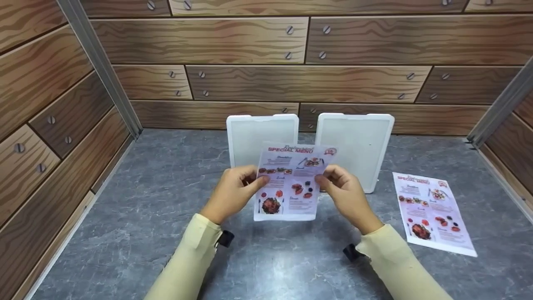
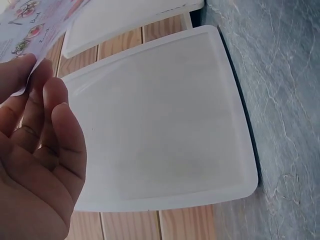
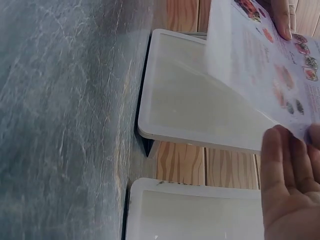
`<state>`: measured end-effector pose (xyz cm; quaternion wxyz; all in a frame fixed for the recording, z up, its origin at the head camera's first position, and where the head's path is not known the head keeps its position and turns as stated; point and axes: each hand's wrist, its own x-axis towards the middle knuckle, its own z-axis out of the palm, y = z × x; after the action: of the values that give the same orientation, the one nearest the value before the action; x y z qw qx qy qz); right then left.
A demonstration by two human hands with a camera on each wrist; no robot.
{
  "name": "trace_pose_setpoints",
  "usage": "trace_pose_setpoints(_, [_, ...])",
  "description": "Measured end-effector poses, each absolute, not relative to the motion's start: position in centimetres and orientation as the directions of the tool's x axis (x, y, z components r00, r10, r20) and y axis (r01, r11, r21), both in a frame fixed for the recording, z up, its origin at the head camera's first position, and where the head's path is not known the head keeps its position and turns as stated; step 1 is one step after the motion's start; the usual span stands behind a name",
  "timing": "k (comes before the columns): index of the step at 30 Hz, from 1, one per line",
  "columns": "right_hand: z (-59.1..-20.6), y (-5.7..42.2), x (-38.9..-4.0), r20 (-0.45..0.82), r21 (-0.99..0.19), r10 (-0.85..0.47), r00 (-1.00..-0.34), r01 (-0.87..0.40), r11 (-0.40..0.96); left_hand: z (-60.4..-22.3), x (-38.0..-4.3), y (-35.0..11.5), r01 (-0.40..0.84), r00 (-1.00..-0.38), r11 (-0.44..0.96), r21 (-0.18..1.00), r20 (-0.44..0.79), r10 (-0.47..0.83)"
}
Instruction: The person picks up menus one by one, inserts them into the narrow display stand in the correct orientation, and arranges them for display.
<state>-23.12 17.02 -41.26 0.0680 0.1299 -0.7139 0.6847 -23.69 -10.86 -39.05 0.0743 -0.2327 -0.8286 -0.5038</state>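
Both hands hold up a printed menu sheet (image 1: 287, 204) headed "SPECIAL MENU", with food pictures on it. My left hand (image 1: 235, 189) pinches its left edge between thumb and fingers. At the opposite edge my right hand (image 1: 345, 191) pinches it the same way. Behind the sheet stand two white-framed display stands, a left stand (image 1: 262, 129) and a right stand (image 1: 354, 141), both leaning back with blank pale faces. The sheet covers part of each in the head view. In the left wrist view, the left stand (image 2: 160, 125) fills the middle, beyond the fingers.
A second menu sheet (image 1: 433, 212) of the same print lies flat on the grey marbled tabletop (image 1: 166, 187), to the right of my right hand. Wood-plank-patterned walls (image 1: 250, 83) rise at the back and both sides, with metal corner posts (image 1: 100, 62).
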Motion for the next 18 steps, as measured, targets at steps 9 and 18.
trace_pose_setpoints(9, [-41.0,17.1,-23.2,0.273,-0.962,0.035,-0.961,-0.273,0.01,-39.6,-23.5,-10.5,0.425,-0.88,0.405,0.809,0.263,0.396])
trace_pose_setpoints(18, [-40.4,17.2,-23.2,0.249,-0.968,0.07,-0.966,-0.251,-0.021,-40.3,-23.5,-9.8,0.426,-0.871,0.453,0.783,0.22,0.438])
